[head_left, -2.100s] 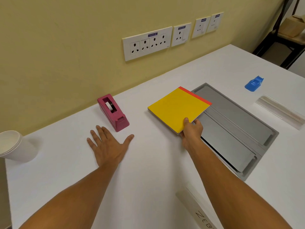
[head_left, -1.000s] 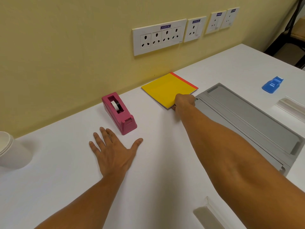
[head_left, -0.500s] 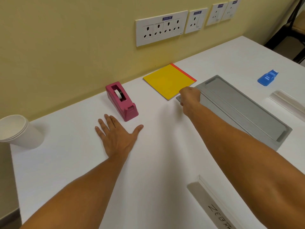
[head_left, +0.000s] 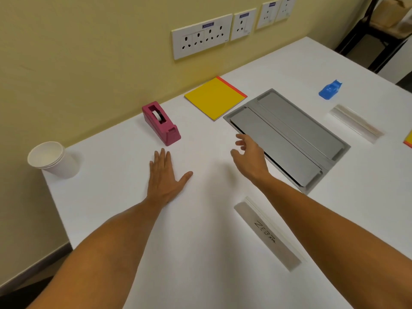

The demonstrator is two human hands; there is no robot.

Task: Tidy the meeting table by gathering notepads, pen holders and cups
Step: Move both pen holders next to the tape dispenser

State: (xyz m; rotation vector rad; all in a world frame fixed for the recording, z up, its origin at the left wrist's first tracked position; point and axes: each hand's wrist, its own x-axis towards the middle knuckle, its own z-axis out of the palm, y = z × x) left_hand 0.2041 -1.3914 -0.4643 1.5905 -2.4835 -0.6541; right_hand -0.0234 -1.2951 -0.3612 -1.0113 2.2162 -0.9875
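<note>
Lying nearest on the white table (head_left: 200, 253) is a clear name stand (head_left: 267, 235) with the word "ZEBRA" written on it. It is found on the near side of the grey floor of the cable box (head_left: 287, 137), a little apart from it.

The left hand (head_left: 165, 177) is laid flat on the table, fingers spread and holding nothing. It is placed to the near left of the cable box, just in front of the pink tape holder (head_left: 161, 123). The right hand (head_left: 249, 157) is held loose and open, with nothing in it. It is seen right by the near edge of the cable box, but whether it touches the table cannot be told.

A stack of white paper cups (head_left: 53, 159) is stood upright at the table's left corner, far to the left of the cable box. The top cup looks empty inside.

The cable box is shut by two long grey lids, so what is inside is hidden.

The yellow notepad (head_left: 215, 98) with a red strip is laid flat just past the far left corner of the cable box, close to the wall (head_left: 89, 52). Nothing is stacked on it.

To the right of the cable box, a second clear stand (head_left: 354, 123) is seen, and a small blue thing (head_left: 330, 90) past it. At the right edge of the view, a bit of another yellow pad (head_left: 409, 140) is shown.

White wall sockets (head_left: 201, 37) are set in the wall behind the notepad.
</note>
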